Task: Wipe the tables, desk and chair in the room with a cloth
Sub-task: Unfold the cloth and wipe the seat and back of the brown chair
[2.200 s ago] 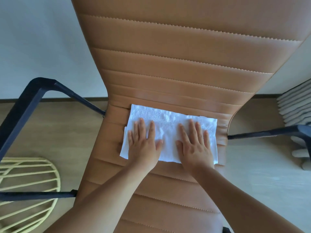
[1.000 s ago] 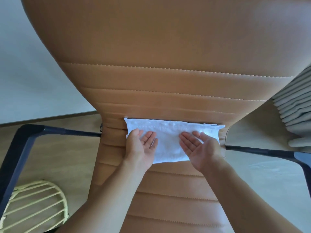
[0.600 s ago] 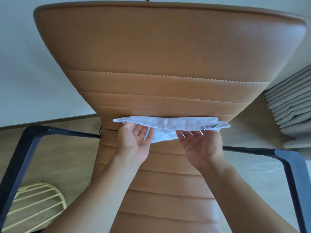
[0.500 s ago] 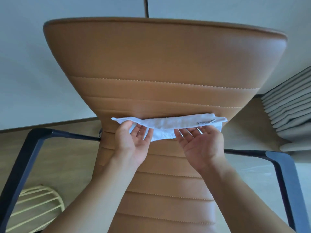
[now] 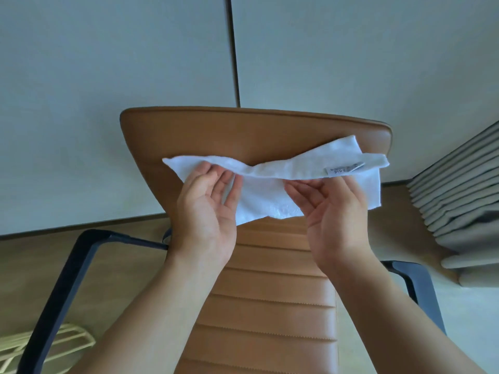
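Note:
A tan leather chair (image 5: 270, 287) with stitched ribs fills the middle of the view, its backrest top against the wall. A white cloth (image 5: 272, 184) with a small label is held up in the air in front of the backrest, folded lengthwise and sagging in the middle. My left hand (image 5: 208, 211) holds its left end, palm toward me, fingers under the fabric. My right hand (image 5: 334, 211) holds the right part, fingertips tucked behind the fold.
Black armrests stand at either side of the chair, one on the left (image 5: 70, 279) and one on the right (image 5: 421, 290). A pale yellow wire object (image 5: 40, 346) lies on the wooden floor at lower left. Grey curtain folds (image 5: 459, 206) hang at the right. A white panelled wall (image 5: 135, 63) stands behind.
Both hands lifted the cloth off the seat where it lay flat, raised it up in front of the backrest and folded it over. The view tilted upward.

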`<state>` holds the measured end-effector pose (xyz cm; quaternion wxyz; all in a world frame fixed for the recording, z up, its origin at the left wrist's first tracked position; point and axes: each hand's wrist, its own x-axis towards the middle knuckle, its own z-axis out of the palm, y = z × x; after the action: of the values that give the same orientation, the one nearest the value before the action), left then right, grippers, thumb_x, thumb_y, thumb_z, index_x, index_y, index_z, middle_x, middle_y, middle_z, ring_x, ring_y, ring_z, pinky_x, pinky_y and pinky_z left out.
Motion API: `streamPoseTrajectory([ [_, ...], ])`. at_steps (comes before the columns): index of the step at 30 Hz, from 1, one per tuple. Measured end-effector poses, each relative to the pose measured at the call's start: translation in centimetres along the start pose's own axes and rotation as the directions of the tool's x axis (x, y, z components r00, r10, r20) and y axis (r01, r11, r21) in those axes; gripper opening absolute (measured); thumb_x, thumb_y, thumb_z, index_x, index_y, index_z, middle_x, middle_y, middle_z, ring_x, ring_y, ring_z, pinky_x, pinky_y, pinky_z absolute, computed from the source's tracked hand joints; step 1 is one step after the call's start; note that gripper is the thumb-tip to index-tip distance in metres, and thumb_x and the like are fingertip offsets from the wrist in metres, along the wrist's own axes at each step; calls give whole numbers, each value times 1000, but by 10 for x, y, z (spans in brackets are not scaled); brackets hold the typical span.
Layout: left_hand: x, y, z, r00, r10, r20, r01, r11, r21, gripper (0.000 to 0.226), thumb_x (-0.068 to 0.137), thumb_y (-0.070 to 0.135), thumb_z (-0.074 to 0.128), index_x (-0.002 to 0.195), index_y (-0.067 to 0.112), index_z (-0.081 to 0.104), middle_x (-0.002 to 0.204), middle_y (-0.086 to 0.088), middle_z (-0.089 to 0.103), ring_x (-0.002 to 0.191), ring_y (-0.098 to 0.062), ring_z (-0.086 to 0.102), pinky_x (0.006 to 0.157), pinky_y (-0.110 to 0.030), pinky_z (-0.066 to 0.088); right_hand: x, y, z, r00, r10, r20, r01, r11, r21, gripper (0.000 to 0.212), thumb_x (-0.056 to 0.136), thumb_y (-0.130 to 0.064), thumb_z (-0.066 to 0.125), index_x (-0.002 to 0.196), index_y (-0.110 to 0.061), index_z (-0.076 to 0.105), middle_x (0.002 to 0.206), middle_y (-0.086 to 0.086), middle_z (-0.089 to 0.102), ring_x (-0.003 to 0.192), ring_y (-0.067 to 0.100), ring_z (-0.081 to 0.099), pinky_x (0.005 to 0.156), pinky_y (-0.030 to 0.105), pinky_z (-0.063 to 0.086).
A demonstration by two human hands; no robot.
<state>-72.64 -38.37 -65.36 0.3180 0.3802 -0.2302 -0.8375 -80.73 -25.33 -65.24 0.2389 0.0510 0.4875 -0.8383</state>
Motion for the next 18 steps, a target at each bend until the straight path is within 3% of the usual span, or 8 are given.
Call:
streamPoseTrajectory([
  [2,-4,5,11,982,161,99,-171,979,110,23,98,3,52,117,9,64,108,-6,70,109,-18,68,96,-33,56,1,-8,5,988,-153,32,155,943,-294,13,93,-5,55,93,-2,68,79,13,71,83,25,74,76,34,61],
  [5,-6,11,22,812,453,368,-577,715,395,33,95,-2,53,122,15,61,122,0,68,122,-14,62,108,-33,47,6,-17,8,914,-363,182,366,541,-757,18,97,-14,59,80,-8,57,68,10,58,63,12,56,57,29,44],
  [7,1,17,21,648,481,590,-762,407,504,40,95,-2,52,132,11,54,134,0,60,131,-12,54,115,-31,39,12,-19,8,812,-443,380,484,149,-862,12,94,-19,64,94,-11,55,82,5,55,72,19,53,60,32,38],
  [9,16,27,18,446,406,798,-861,-49,506,46,95,5,56,141,4,50,144,-6,53,136,-18,48,117,-30,34,18,-14,11,698,-485,527,505,-190,-842,43,90,-18,69,129,-6,56,103,14,57,86,36,55,66,40,45],
  [11,31,36,11,303,248,920,-828,-410,383,50,96,11,60,144,1,49,149,-11,48,136,-27,47,118,-36,34,25,-14,15,633,-519,575,461,-344,-818,62,87,-24,73,143,-6,53,111,24,57,94,42,53,77,50,46],
  [14,46,46,-4,285,186,940,-726,-598,338,53,101,23,56,148,2,44,156,-15,40,140,-33,41,118,-47,32,28,-20,31,597,-502,625,427,-461,-778,60,87,-40,72,138,-12,57,128,23,54,109,41,46,91,55,39],
  [16,57,60,-13,354,275,894,-657,-607,447,55,104,30,49,152,4,40,160,-16,33,147,-34,31,122,-48,25,32,-18,50,611,-390,690,478,-513,-713,61,86,-43,72,137,-14,56,135,18,52,118,41,46,106,63,32],
  [18,67,76,-18,407,333,851,-593,-612,523,55,107,34,42,153,4,36,160,-15,32,151,-34,24,123,-48,22,37,-13,70,633,-260,729,508,-572,-644,65,85,-46,72,139,-14,52,127,11,56,114,38,50,108,63,30],
])
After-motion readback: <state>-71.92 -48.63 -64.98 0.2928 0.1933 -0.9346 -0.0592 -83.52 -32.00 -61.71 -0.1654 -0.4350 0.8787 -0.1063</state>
